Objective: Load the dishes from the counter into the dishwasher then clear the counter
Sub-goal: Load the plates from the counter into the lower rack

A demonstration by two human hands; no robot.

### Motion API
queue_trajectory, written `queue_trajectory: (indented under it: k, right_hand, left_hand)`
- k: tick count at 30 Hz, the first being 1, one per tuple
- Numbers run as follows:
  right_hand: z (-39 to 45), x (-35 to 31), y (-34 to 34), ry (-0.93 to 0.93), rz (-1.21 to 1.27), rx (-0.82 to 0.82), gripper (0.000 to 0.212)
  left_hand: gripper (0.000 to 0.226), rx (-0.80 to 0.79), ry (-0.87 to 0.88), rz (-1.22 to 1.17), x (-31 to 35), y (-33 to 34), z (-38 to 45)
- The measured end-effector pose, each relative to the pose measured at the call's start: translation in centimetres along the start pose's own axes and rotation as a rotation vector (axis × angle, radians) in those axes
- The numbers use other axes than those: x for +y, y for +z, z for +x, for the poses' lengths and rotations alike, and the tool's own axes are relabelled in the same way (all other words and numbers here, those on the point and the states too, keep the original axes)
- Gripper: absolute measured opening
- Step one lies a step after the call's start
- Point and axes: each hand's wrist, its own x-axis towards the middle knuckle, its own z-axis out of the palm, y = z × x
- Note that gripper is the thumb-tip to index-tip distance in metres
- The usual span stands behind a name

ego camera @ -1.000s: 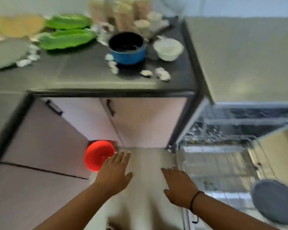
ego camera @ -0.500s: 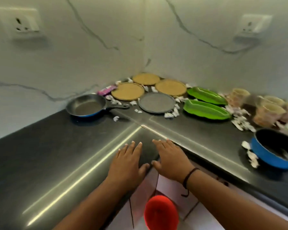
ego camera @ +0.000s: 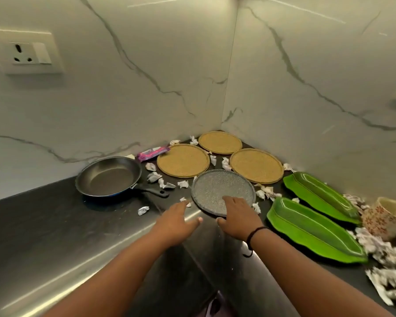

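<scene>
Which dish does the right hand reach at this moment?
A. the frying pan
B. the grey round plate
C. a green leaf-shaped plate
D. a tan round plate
B: the right hand has its fingers over the near rim of the grey round plate, while the frying pan lies apart to the left, untouched.

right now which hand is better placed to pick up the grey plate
Right. The right hand already reaches over the grey plate's near rim, fingers on it. The left hand is open beside the rim, over the counter.

Patterned cup (ego camera: 385, 217) cut off at right edge, blurred
</scene>
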Motion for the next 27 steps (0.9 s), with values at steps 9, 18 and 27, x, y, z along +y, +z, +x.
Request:
queue_trajectory:
  k: [9,18,27]
  right_hand:
    - [8.0,6.9,-1.3,0.237,0.157,-0.015,0.067]
    - [14.1,9.1,-0.3,0.509,0.302,-0.003,0.048]
    - [11.1,9.7,-3.6,0.543,0.525,0.144,0.038]
  left_hand:
    - [0.070,-0.044,-0.296,-0.449,2.0,2.2,9.1]
    - [0.062,0.092,-0.439,-0.516,1.7,3.8,15.6]
    - [0.081,0.095,-0.481,-0.856,2.7,2.9,14.8]
